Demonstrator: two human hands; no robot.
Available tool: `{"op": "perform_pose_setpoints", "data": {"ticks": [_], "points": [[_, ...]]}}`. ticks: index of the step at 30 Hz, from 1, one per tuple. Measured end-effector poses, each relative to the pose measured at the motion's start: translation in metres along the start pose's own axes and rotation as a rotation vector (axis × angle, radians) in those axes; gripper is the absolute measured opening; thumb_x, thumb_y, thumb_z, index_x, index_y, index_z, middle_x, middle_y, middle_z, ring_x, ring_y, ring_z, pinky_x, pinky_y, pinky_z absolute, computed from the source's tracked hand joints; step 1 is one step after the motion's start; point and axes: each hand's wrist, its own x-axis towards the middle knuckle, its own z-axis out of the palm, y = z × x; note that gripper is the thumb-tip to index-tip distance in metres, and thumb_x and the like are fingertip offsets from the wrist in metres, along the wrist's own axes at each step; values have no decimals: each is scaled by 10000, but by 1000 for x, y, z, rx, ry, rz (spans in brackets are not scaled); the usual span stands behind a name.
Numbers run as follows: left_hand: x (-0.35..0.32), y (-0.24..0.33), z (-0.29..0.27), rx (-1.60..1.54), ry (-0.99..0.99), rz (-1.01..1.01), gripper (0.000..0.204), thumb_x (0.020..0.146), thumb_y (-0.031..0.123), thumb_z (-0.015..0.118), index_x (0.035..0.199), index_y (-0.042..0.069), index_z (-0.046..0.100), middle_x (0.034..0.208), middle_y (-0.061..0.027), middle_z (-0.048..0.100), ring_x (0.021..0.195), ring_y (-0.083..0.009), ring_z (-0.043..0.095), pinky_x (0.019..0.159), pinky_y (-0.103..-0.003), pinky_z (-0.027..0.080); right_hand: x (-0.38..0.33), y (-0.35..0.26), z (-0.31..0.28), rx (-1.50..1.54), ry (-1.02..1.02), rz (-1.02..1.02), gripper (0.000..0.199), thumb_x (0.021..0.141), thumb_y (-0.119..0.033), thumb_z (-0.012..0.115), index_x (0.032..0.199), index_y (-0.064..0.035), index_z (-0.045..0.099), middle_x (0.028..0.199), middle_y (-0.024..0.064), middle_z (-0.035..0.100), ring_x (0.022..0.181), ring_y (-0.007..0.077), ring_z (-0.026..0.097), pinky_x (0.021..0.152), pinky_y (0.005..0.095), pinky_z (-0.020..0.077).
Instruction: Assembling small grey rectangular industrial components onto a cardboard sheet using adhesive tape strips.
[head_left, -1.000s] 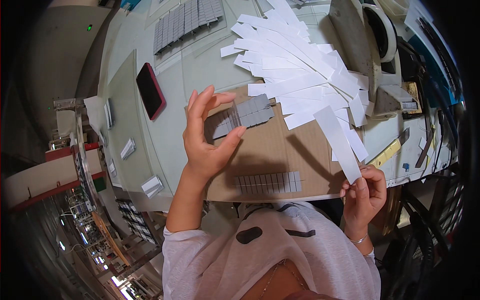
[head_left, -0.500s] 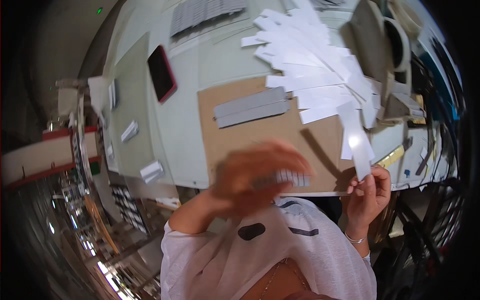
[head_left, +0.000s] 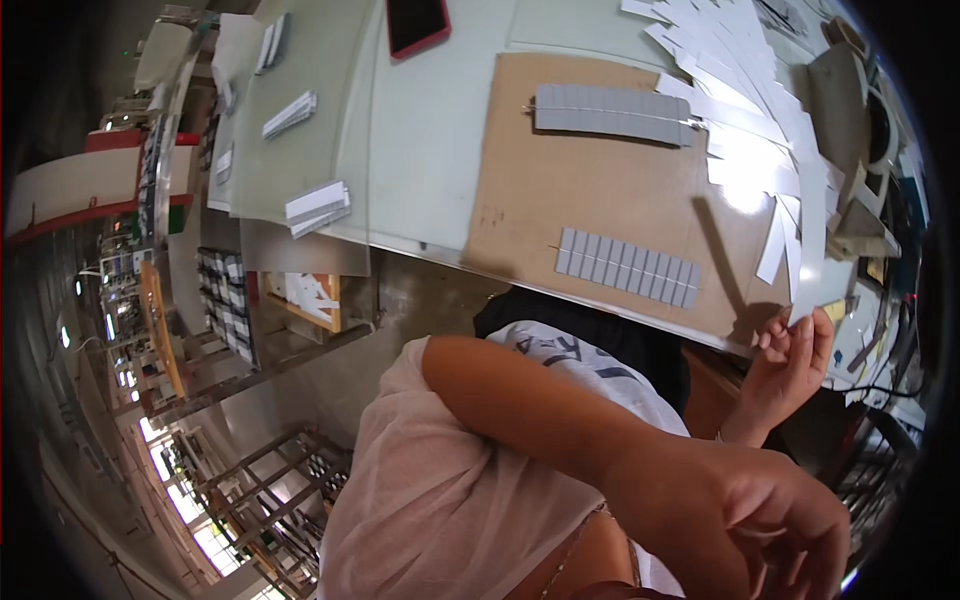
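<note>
My right hand (head_left: 795,350), near the table's front edge at right, pinches the lower end of a long white strip (head_left: 816,225). The strip stands up in front of a spread pile of similar white strips (head_left: 740,115). My left arm crosses my body to the right; my left hand (head_left: 765,515) is low in the picture, off the table. Its fingers are curled, tips hidden. On a brown cardboard sheet (head_left: 600,190) lie a row of grey rectangular pieces joined by a thin line (head_left: 628,268) and, farther back, a thicker grey stack (head_left: 610,112) tied with string.
Small bundles of white strips (head_left: 318,207) lie on the glass sheet at left. A phone with a red edge (head_left: 418,25) lies at the back. A beige machine (head_left: 860,120) stands at right. Racks and a wooden-framed tray (head_left: 305,297) are beyond the table's left side.
My left hand has swung from over the joined grey row to low on the right, uncovering the row. My right hand still holds the strip. The view has shifted, showing more at left.
</note>
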Motion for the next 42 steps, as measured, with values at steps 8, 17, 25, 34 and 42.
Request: {"op": "perform_pose_setpoints", "data": {"ticks": [8,17,25,34,42], "points": [[-30,10,21,-49,83,-245,294,935,98,660,1204,-20,649,1144,-118,678,953,-162,652,771,-282,523,0,0,-4,1,-51,-72,165,1018,-86,553,1144,19,568,866,140,642,715,172,621,595,262,493],[-71,48,8,659,-71,-212,161,869,48,637,1005,-4,705,962,-106,679,877,-267,653,777,-351,479,-1,0,-4,16,-55,-88,160,1010,-89,571,1136,10,578,859,111,640,728,173,639,586,278,506],[-139,99,10,1898,614,-242,116,824,-54,660,903,24,696,887,-101,681,797,-233,652,689,-316,500,-2,-2,8,-6,-34,-55,142,1009,-87,571,1112,10,582,818,77,613,717,158,621,575,273,499],[-153,115,-18,2816,635,-146,274,840,119,670,1111,109,714,1115,-68,618,1070,-287,539,957,-437,378,-3,-3,4,-6,6,-84,144,1008,-87,568,1121,2,586,824,84,631,710,159,634,561,264,505],[-154,109,-20,2968,602,-369,402,858,235,665,1235,97,677,1339,-118,543,1266,-332,450,1075,-506,279,-5,-3,20,91,21,-39,139,989,-77,603,1095,13,595,839,84,635,682,162,636,555,274,507]]}}
